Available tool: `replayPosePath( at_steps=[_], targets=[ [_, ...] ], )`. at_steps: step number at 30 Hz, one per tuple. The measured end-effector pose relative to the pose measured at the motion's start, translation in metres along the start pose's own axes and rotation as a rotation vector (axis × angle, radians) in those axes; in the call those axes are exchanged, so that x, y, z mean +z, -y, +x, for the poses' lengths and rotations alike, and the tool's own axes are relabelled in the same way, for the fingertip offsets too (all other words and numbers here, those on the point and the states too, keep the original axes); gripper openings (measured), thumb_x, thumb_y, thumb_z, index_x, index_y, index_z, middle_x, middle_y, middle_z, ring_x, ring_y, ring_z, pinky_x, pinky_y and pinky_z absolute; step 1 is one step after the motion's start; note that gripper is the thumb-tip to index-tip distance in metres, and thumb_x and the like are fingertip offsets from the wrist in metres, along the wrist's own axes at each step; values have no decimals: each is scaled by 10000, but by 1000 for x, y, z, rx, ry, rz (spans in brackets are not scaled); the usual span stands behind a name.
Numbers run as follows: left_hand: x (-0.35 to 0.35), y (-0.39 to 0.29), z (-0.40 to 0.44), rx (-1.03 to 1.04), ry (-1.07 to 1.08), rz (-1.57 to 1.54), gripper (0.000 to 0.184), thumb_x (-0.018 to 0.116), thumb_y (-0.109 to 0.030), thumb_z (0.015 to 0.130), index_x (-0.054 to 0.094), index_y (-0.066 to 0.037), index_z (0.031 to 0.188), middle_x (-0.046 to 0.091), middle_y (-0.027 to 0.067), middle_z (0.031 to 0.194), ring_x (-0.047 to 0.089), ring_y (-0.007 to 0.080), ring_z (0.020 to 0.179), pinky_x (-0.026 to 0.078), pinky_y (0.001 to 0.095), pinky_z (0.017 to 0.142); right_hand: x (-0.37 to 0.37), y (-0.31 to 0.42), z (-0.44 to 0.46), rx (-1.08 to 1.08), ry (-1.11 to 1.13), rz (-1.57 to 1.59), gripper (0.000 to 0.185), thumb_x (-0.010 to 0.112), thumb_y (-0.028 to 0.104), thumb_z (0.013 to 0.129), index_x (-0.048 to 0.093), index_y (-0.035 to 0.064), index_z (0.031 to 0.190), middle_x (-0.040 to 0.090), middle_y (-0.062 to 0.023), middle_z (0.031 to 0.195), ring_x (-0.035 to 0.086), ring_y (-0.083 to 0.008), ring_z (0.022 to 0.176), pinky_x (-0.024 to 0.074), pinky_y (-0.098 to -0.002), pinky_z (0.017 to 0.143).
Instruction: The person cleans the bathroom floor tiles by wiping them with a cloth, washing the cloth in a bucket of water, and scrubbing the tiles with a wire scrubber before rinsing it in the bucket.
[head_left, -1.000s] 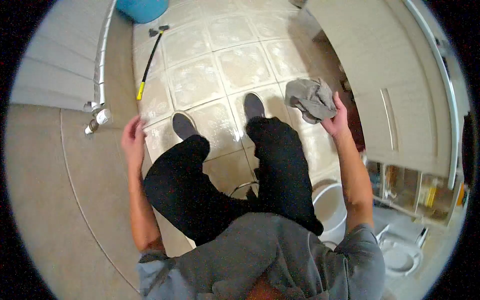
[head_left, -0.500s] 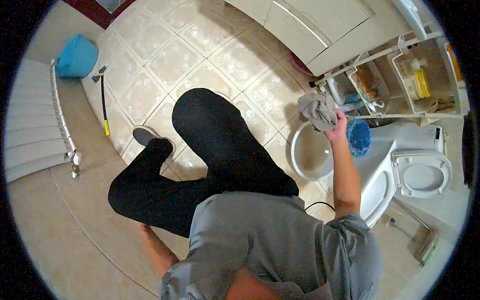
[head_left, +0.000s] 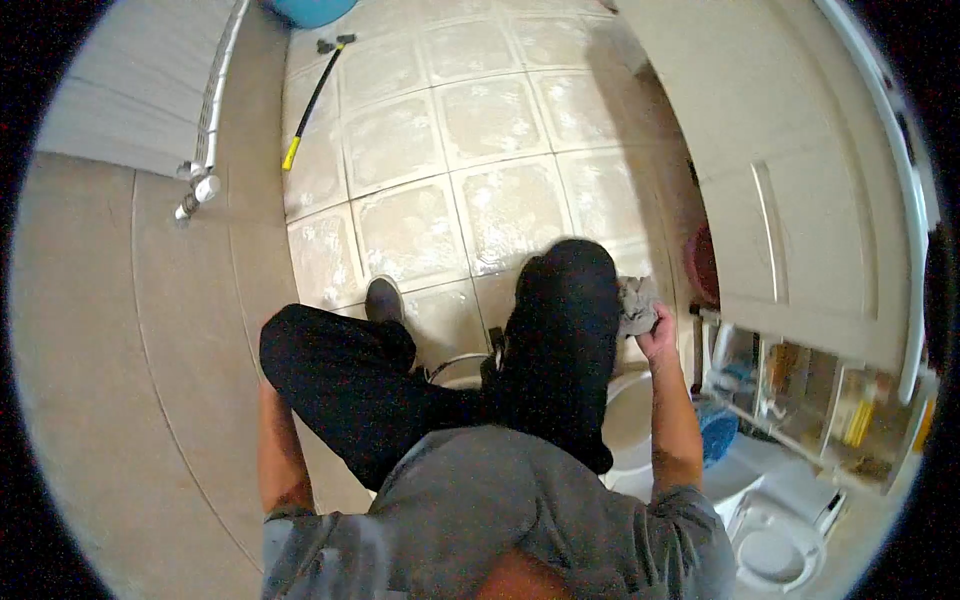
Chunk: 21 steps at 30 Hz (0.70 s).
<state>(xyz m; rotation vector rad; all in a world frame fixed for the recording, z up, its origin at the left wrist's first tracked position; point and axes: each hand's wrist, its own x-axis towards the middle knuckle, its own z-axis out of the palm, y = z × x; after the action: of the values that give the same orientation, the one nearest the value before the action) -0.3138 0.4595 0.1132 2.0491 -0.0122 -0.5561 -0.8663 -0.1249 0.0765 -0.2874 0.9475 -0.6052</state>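
My right hand (head_left: 658,334) is closed on a crumpled grey cloth (head_left: 637,305), low beside my right knee and above the tiled floor (head_left: 400,140). Part of the cloth is hidden by the black trouser leg. Just below that hand stands a white bucket (head_left: 630,425), partly covered by my leg. Of my left arm only the forearm shows; the hand is hidden behind my left knee.
A long-handled tool with a yellow grip (head_left: 316,105) lies by the left wall. A blue tub (head_left: 315,8) is at the top. On the right are a cabinet (head_left: 790,190), a wire rack (head_left: 800,430), a blue basin (head_left: 716,432) and a toilet (head_left: 772,550).
The view swung right, then back left. My right hand with the cloth is lower and closer to my knee than one second ago. My left hand has gone out of sight behind the knee.
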Motion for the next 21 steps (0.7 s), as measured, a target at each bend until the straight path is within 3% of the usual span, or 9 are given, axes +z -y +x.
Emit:
replayPosePath(
  at_steps=[4,6,10,13,16,18,19,20,21],
  targets=[
    [42,29,36,-34,102,-18,268,582,-171,965,632,-43,1196,701,91,1004,624,132,765,527,306,666,107,18,61,101,69,-478,501,537,164,890,487,20,1367,612,-105,1281,613,-274,1130,498,-413,987],
    [60,38,49,-125,257,25,284,594,-191,962,625,-48,1206,700,77,970,593,102,672,492,280,546,134,20,129,121,159,-551,535,504,103,880,445,4,1402,560,-130,1353,555,-280,1222,435,-392,1069],
    [103,44,49,-266,251,19,273,592,-192,964,640,-34,1181,686,48,913,581,108,639,476,259,536,234,23,239,90,330,-915,509,550,153,835,528,-5,1318,615,-116,1254,599,-265,1118,463,-375,1017],
    [121,59,55,-318,263,61,208,594,-129,960,648,-20,1129,644,30,830,570,101,644,461,254,547,295,-5,338,-14,295,-872,428,488,199,952,520,5,1331,616,-119,1261,590,-255,1152,443,-372,1033],
    [129,84,51,-342,208,-96,137,579,-142,977,642,-41,1046,654,26,837,565,99,620,468,253,551,290,-71,483,-330,11,-1319,431,546,252,923,578,4,1274,585,-140,1303,572,-267,1146,465,-388,985],
    [128,84,51,-345,195,-85,150,575,-119,972,651,-28,1063,663,34,850,562,96,628,466,247,557,358,-175,434,-997,-294,-1986,471,699,295,774,656,83,1191,549,-203,1350,538,-354,1203,427,-501,1016],
    [124,83,43,-333,193,-56,166,571,-96,967,660,-15,1080,671,42,864,559,93,636,463,241,562,371,-237,422,-1264,-310,-2037,460,694,287,773,659,86,1184,545,-191,1351,512,-356,1238,381,-498,1062],
    [122,83,44,-345,195,-56,166,571,-96,967,660,-15,1080,671,42,864,559,93,636,463,241,562,386,-297,411,-1152,-310,-2090,516,622,254,801,598,98,1293,554,-212,1332,481,-392,1257,353,-527,1061],
    [125,81,48,-351,149,-78,169,568,-98,968,663,-18,1084,679,45,876,559,91,633,462,239,557,387,-344,401,-1267,40,-1955,451,616,201,793,616,63,1223,555,-212,1305,485,-383,1233,362,-526,1038]
  ],
)
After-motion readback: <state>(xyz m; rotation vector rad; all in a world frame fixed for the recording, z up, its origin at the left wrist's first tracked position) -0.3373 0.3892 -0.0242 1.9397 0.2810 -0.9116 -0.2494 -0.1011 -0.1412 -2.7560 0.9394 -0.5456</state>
